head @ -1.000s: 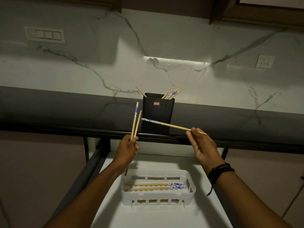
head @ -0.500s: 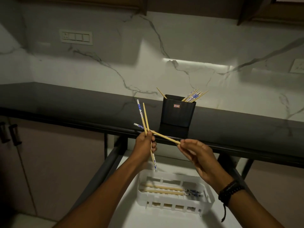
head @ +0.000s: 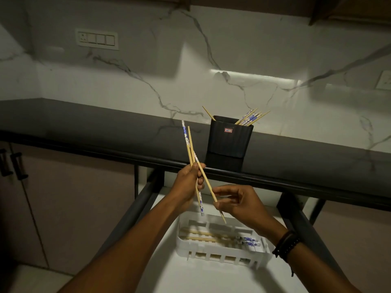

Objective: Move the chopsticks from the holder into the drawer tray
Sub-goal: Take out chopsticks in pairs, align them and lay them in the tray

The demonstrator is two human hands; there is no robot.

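Note:
A black holder [head: 229, 138] stands on the dark counter with several blue-patterned chopsticks [head: 250, 119] leaning out of it. My left hand [head: 189, 182] grips a bundle of wooden chopsticks [head: 187, 142], held almost upright in front of the counter edge. My right hand [head: 239, 203] pinches the lower end of one chopstick [head: 208, 187] that crosses the left hand's fingers. Both hands hover above the white slotted tray [head: 263, 251] in the open drawer, where a few chopsticks [head: 213, 236] lie flat.
The drawer [head: 211, 280] has a white floor and dark side rails [head: 131, 212]. The counter edge [head: 296, 185] runs just behind my hands. Cabinet doors with black handles [head: 18, 166] stand at the left. A switch plate [head: 97, 40] is on the marble wall.
My right hand has swung its chopstick from level to steeply tilted and brought it against the bundle in my left hand. Both hands have come closer together over the tray.

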